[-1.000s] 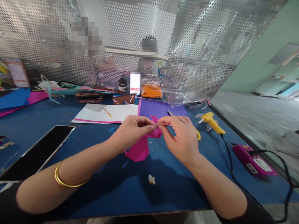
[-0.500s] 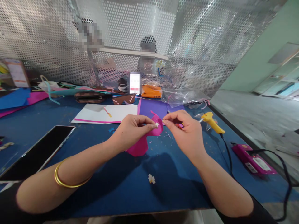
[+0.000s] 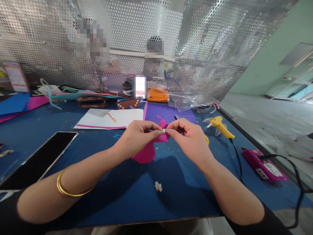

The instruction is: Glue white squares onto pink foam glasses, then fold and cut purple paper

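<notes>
A small white piece (image 3: 164,131) is pinched between the thumb and forefinger of my left hand (image 3: 139,138). My right hand (image 3: 189,135) has closed its thumb and forefinger at the other side of the same piece. The hands nearly touch, above the blue table. Just behind and below the fingers is a cut, bright pink sheet (image 3: 145,154), partly covered by my left hand; I cannot tell whether the fingers touch it. Several small white bits (image 3: 158,186) lie in a little pile nearer to me.
A yellow glue gun (image 3: 221,126) lies at right, its cord near a magenta power box (image 3: 266,166). At left is a dark-screened phone (image 3: 41,160). White paper (image 3: 97,117), a purple sheet (image 3: 156,112) and a brown mask (image 3: 129,104) lie behind, before a perforated metal screen (image 3: 137,26).
My right hand has moved left, so its fingertips now meet the white piece at my left fingertips. The left hand has hardly moved.
</notes>
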{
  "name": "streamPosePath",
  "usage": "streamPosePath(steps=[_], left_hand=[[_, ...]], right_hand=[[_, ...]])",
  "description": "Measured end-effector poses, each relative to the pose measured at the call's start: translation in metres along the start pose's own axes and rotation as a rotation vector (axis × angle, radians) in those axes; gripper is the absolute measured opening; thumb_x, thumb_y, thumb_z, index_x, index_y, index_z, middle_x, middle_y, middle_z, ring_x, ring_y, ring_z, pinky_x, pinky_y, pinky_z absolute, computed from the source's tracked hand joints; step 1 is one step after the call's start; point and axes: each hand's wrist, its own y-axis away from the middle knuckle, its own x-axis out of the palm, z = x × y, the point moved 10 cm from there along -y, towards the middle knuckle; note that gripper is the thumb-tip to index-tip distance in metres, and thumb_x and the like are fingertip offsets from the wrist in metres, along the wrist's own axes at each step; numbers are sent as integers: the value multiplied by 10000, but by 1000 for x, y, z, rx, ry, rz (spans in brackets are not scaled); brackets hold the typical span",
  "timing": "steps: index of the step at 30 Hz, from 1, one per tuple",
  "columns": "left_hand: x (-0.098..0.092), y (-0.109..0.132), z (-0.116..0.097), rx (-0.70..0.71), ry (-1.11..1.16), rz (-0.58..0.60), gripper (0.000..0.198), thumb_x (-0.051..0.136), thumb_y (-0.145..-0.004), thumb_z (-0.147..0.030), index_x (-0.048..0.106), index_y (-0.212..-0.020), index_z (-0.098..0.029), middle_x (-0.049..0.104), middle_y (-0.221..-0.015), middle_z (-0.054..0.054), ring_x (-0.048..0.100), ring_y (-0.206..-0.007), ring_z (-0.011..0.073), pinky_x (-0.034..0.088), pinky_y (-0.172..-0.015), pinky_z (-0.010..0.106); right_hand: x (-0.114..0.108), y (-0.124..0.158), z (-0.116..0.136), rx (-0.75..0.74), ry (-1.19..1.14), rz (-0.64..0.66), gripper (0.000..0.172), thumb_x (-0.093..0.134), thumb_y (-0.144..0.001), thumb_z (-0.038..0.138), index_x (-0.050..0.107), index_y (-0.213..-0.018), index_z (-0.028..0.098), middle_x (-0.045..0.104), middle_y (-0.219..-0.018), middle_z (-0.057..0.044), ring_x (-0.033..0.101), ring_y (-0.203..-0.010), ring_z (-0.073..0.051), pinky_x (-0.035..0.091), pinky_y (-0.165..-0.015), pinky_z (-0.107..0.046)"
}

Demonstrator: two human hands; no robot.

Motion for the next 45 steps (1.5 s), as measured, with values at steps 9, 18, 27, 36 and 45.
streamPosePath(steps=[9,18,27,36,45], left_hand=[[3,0,2,-23,7,17,136,722,-757,-313,741,-779,-180,739,-733,3,655,-696,136,512,-697,265],[-3,-1,0,-18,54,-50,218,734,-699,-213,539,-794,-198,618,-619,-63,558,-592,100,430,-575,226],[6,3,4,-66,152,2,214,712,-752,-275,695,-942,-178,732,-805,-2,616,-696,120,464,-659,244],[6,4,4,-97,110,-13,205,705,-734,-275,735,-909,-172,726,-766,3,613,-664,125,478,-627,242],[8,5,3,-100,131,-6,174,706,-742,-277,736,-881,-178,744,-786,7,649,-687,133,509,-644,239]], right_hand=[[4,2,5,-26,6,42,102,599,-811,185,627,-713,192,581,-687,20,463,-607,-112,372,-588,-274],[-9,-3,-17,114,-155,75,120,637,-814,284,625,-730,199,560,-690,34,454,-634,-110,352,-613,-280],[-5,-4,-5,-36,-3,39,102,631,-822,209,631,-722,191,581,-705,22,477,-668,-124,368,-656,-294],[-5,0,6,-154,90,-13,122,637,-837,151,621,-725,197,573,-723,19,492,-670,-128,374,-636,-286],[-5,4,14,-235,177,-26,120,626,-851,156,608,-742,203,584,-757,5,527,-714,-145,399,-671,-301]])
